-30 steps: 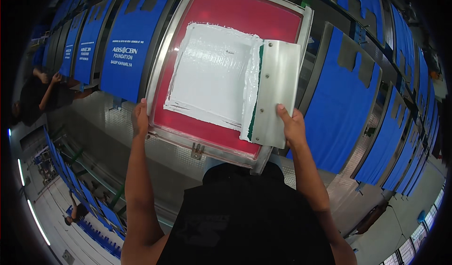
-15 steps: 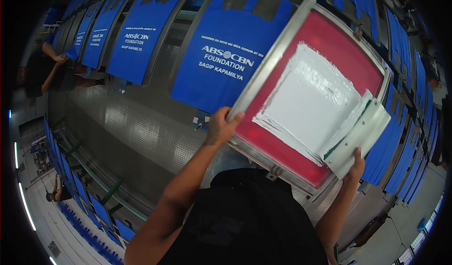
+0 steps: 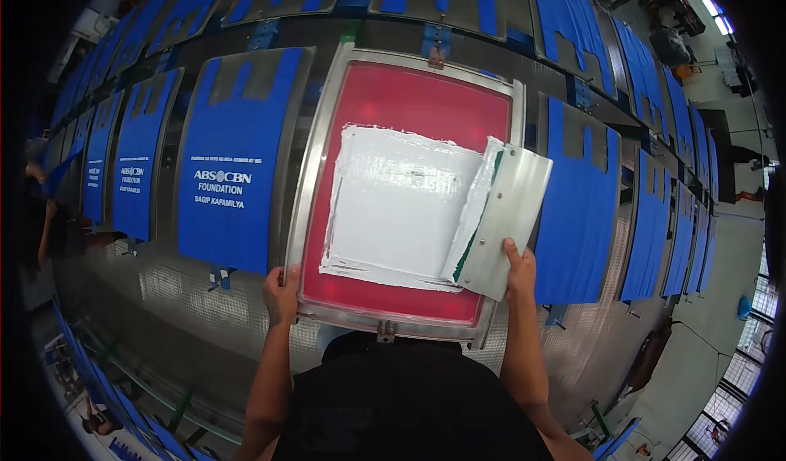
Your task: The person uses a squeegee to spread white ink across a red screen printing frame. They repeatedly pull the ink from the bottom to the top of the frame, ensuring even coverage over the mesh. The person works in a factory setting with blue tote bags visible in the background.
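Note:
A screen-printing frame [image 3: 308,184] with metal edges and pink mesh [image 3: 426,101] is in front of me. Thick white ink [image 3: 397,195] covers the middle of the mesh. My left hand [image 3: 281,296] is closed around the frame's lower left corner. On the mesh's right side a wide metal squeegee [image 3: 514,211] leans, its green blade edge against the ink. My right hand [image 3: 521,271] grips the squeegee's lower end, thumb on top; its other fingers are hidden below. What lies beneath the frame is hidden.
Blue bags lie on metal boards in rows. To the left, a blue bag [image 3: 233,154] bears white print; to the right, a blue bag [image 3: 577,207] shows none. A hinge bracket [image 3: 436,51] stands at the frame's far edge. Another person's arm [image 3: 41,223] shows at far left.
The frame has gone from tilted to nearly square with me, beyond the printed bags, which now appear farther left. Both hands have kept their grips, and the squeegee has travelled along with the frame.

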The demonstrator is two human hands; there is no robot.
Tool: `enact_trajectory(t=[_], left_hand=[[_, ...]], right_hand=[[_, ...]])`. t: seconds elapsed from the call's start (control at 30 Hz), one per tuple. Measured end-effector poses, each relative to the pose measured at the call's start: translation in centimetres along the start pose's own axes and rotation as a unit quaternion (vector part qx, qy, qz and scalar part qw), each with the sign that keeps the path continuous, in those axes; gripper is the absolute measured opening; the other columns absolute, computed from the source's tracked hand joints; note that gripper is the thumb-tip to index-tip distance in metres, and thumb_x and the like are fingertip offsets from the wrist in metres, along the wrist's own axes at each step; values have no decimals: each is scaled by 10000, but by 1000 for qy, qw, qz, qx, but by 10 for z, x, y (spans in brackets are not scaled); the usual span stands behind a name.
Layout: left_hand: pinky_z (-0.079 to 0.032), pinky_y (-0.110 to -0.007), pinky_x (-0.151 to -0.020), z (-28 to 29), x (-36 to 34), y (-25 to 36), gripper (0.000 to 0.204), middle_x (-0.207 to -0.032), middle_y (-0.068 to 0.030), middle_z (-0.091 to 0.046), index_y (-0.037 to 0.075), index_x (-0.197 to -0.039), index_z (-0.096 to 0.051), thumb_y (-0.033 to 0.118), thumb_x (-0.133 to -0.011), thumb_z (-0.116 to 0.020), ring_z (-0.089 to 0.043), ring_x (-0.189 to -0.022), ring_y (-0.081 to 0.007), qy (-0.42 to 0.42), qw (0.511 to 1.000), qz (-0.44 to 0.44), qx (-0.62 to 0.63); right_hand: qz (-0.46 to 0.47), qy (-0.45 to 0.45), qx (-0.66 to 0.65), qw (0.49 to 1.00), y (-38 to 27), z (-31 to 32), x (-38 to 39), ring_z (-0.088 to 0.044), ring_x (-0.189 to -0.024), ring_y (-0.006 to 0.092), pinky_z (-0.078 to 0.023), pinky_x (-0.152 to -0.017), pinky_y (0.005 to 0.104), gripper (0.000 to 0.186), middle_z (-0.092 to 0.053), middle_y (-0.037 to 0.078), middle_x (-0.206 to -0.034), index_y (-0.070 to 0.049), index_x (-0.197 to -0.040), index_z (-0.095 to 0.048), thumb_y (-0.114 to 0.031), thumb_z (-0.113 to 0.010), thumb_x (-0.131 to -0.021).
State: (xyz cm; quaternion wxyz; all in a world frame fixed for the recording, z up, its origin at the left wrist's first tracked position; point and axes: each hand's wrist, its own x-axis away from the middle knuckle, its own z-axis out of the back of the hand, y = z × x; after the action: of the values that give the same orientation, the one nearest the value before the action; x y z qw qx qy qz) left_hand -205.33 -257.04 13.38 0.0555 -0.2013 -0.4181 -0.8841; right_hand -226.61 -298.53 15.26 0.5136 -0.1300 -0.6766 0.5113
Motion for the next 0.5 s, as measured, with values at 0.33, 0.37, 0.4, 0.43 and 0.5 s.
enact_trajectory(t=[0.33,0.37,0.4,0.43,0.5], left_hand=[[-494,-399,-848,-29,12,-19,523,-1062,-212,-646,-58,-1086,-639,446,-947,-657,-624,-980,-299,58,989,-73,-115],[-491,-409,-870,-33,14,-21,495,-1100,-232,-635,-57,-1097,-636,415,-950,-661,-619,-1013,-324,73,984,-110,-118],[-489,-419,-892,-35,24,-19,468,-1139,-252,-623,-57,-1108,-633,384,-954,-665,-614,-1046,-348,88,978,-142,-122],[-498,-413,-880,-33,40,-18,424,-1117,-239,-635,-53,-1117,-634,335,-950,-674,-626,-1022,-343,83,973,-178,-124],[-517,-402,-855,-34,74,12,345,-1073,-213,-657,-43,-1135,-637,238,-942,-691,-650,-974,-331,79,955,-256,-125]], right_hand=[[-42,-34,30,998,-17,8,-32,-671,-889,186,-537,-803,328,479,-707,107,-1030,28,-1152,-647,-375,-740,-909],[-48,-30,55,997,-22,12,-34,-673,-884,190,-538,-801,330,481,-710,107,-1023,29,-1144,-653,-373,-750,-899],[-59,-27,82,994,-28,14,-35,-676,-880,193,-540,-799,332,483,-712,107,-1016,29,-1137,-659,-372,-761,-889],[-28,-55,138,988,-38,14,-34,-679,-879,194,-542,-799,334,480,-716,109,-1007,34,-1130,-664,-360,-769,-877],[43,-116,241,963,-72,5,-34,-686,-876,195,-545,-800,338,474,-724,112,-987,42,-1116,-673,-337,-787,-854]])
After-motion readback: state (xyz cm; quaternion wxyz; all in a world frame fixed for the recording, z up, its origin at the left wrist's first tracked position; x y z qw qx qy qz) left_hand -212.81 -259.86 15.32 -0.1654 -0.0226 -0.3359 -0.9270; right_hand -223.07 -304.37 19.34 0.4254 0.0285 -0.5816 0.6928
